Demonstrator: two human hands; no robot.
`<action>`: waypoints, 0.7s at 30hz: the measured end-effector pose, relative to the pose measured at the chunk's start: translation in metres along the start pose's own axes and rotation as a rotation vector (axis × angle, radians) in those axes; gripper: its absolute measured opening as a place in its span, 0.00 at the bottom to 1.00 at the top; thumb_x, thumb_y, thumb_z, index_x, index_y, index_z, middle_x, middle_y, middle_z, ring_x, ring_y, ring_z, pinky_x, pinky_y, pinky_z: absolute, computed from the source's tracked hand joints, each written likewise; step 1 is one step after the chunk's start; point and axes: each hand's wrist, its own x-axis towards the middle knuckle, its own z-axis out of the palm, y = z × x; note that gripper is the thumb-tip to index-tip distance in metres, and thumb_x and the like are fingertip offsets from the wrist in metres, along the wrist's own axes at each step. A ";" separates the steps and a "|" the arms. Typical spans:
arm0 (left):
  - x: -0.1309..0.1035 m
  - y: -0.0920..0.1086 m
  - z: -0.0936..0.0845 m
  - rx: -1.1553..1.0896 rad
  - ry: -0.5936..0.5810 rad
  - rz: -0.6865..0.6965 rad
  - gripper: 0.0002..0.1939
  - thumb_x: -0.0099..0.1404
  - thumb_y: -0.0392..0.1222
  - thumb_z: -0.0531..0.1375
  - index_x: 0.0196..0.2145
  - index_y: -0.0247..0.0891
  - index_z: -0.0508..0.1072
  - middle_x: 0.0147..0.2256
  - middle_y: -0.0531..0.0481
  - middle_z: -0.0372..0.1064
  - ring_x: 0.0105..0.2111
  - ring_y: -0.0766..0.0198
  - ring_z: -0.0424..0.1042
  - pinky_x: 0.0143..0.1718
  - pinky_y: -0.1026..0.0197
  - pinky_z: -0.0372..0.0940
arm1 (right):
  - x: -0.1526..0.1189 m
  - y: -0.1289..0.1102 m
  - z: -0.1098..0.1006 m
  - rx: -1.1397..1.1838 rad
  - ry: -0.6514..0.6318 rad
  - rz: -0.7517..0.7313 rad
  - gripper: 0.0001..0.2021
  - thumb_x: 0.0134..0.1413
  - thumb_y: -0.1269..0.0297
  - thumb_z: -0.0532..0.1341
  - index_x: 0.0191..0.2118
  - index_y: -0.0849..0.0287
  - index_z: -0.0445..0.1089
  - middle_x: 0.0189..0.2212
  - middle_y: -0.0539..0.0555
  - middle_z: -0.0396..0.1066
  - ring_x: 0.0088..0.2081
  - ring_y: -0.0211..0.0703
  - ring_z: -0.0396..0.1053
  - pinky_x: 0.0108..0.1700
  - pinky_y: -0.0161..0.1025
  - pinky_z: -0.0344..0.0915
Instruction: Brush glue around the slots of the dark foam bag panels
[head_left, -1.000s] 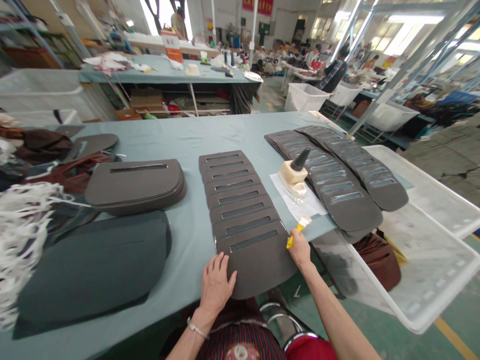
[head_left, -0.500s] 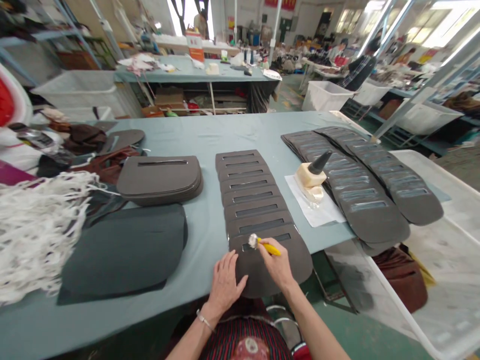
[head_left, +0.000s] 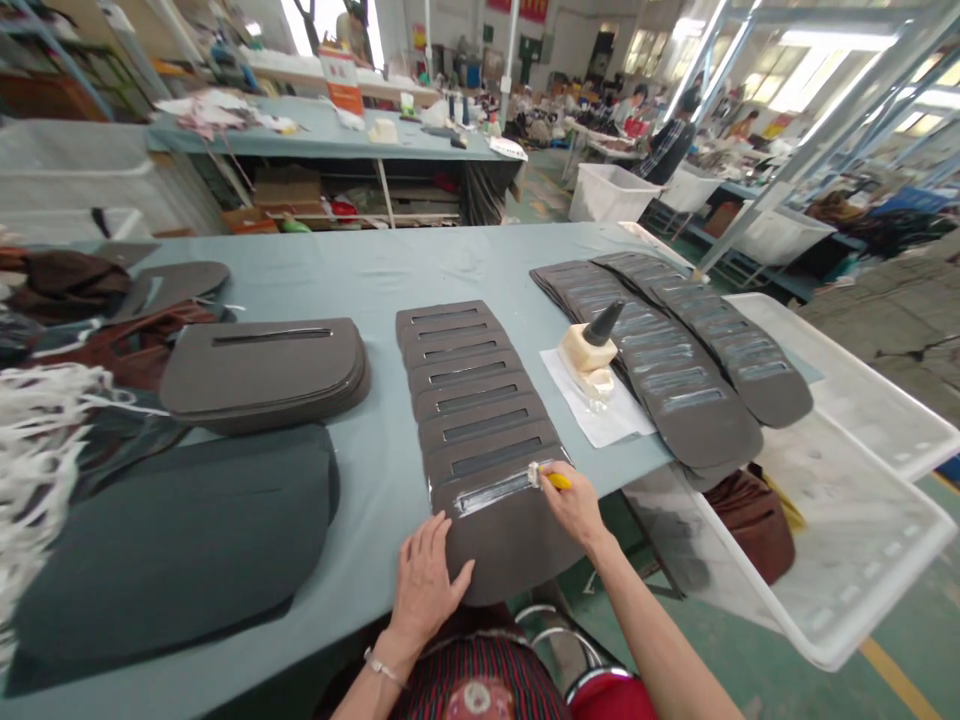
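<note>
My right hand (head_left: 576,503) grips a small brush with a yellow handle (head_left: 558,481). Its whitish bristles touch the right end of a slot in the nearest dark grey panel (head_left: 517,550). A wet white smear, like glue, runs along that slot. My left hand (head_left: 429,568) lies with fingers spread on the panel's left edge. Behind it, several overlapping slotted panels (head_left: 459,375) reach away from me in a row. Right of them, a cream bottle with a black cone nozzle (head_left: 589,350) stands on a white sheet (head_left: 615,425), beside a whitish blob.
Two rows of overlapping panels (head_left: 694,370) lie at the right, their slots smeared whitish. On the left are a stack of slotted panels (head_left: 262,370), dark sheets (head_left: 180,550) and white netting (head_left: 45,470). A white bin (head_left: 847,560) adjoins the table's right edge.
The brush has moved rightward along the nearest panel's slot, and a white smear now covers it. My left hand still rests on the panel. The view has shifted to the right.
</note>
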 end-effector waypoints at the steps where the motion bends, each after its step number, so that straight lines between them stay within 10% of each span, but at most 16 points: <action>1: 0.000 0.000 0.000 -0.002 -0.003 0.000 0.26 0.61 0.49 0.55 0.54 0.35 0.61 0.57 0.37 0.60 0.57 0.50 0.58 0.56 0.46 0.53 | 0.000 0.001 0.000 0.001 -0.009 0.014 0.12 0.59 0.60 0.52 0.32 0.57 0.70 0.31 0.53 0.72 0.33 0.40 0.68 0.37 0.34 0.59; 6: 0.001 0.002 0.001 0.007 -0.004 -0.006 0.26 0.61 0.49 0.55 0.54 0.35 0.61 0.57 0.37 0.60 0.57 0.50 0.59 0.55 0.46 0.54 | -0.002 -0.005 0.002 0.005 0.090 0.048 0.10 0.58 0.63 0.53 0.31 0.58 0.70 0.30 0.53 0.71 0.33 0.41 0.67 0.37 0.35 0.59; 13: 0.000 0.002 0.004 0.024 0.009 0.009 0.26 0.61 0.49 0.55 0.54 0.35 0.62 0.56 0.36 0.61 0.56 0.50 0.59 0.54 0.46 0.55 | -0.040 -0.085 0.056 0.360 -0.128 -0.194 0.07 0.58 0.66 0.55 0.35 0.56 0.71 0.34 0.52 0.72 0.36 0.39 0.69 0.41 0.34 0.63; 21: -0.001 0.001 0.004 0.004 0.016 0.003 0.26 0.61 0.50 0.55 0.54 0.36 0.61 0.56 0.38 0.61 0.56 0.50 0.60 0.54 0.47 0.55 | 0.002 0.019 -0.001 0.154 0.081 0.141 0.11 0.55 0.60 0.55 0.30 0.58 0.72 0.26 0.52 0.72 0.28 0.41 0.67 0.33 0.34 0.61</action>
